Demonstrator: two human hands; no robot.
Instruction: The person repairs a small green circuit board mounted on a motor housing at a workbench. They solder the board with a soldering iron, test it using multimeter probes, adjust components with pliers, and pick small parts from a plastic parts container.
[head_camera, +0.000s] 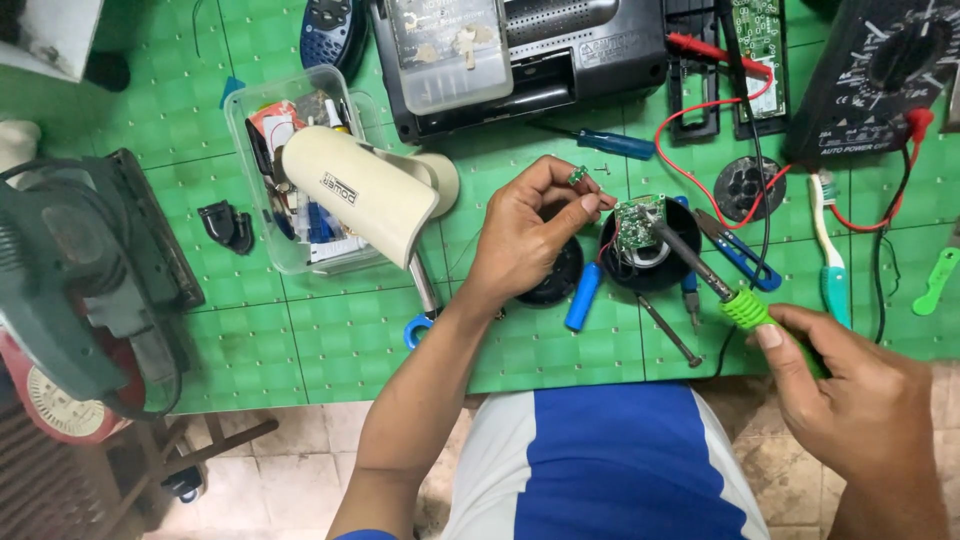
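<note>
My left hand (530, 235) pinches a tiny green component (577, 176) between thumb and fingertips, lifted just left of a small round green circuit board (633, 224). That board sits in a black round housing (650, 262) on the green mat. My right hand (862, 400) grips the green handle of a soldering iron (712, 282); its metal tip rests on the circuit board. A blue cylindrical battery cell (583, 297) lies beside the housing, wired to it by a red lead.
A cream lamp head (360, 190) lies over a clear plastic box (262, 235) of parts. A black radio (540, 55), multimeter (880, 75) with red leads, blue screwdriver (610, 143), blue-handled cutters (735, 250), toothbrush (828, 250) and a sander (80, 270) surround the spot.
</note>
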